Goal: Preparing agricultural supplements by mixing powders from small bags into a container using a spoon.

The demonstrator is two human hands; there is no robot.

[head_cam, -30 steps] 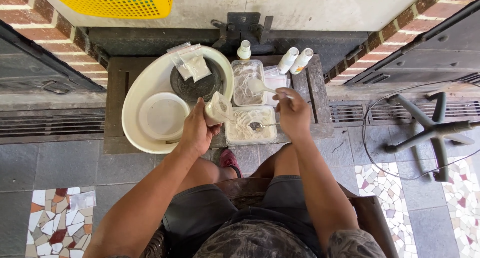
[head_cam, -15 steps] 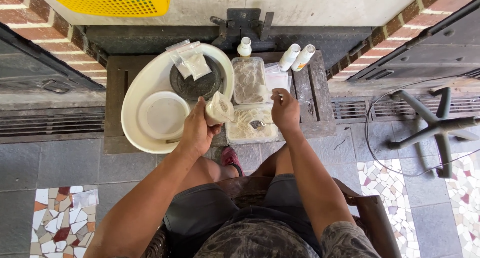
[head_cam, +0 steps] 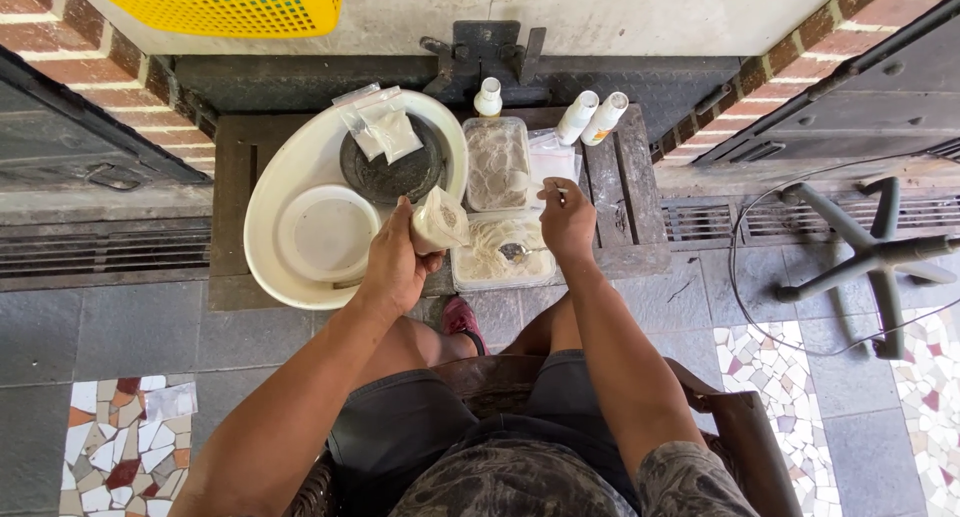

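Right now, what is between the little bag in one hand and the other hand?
In the head view, the near clear tub of pale powder with a spoon in it lies between the small bag in the left hand and the right hand.

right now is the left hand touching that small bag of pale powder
Touching. The head view shows the left hand with its fingers wrapped around the small bag, lifted over the edge of the white basin; no gap shows between them.

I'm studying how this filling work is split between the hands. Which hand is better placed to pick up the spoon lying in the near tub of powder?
Probably the right hand: it hovers empty beside the spoon, while the left hand holds a small bag.
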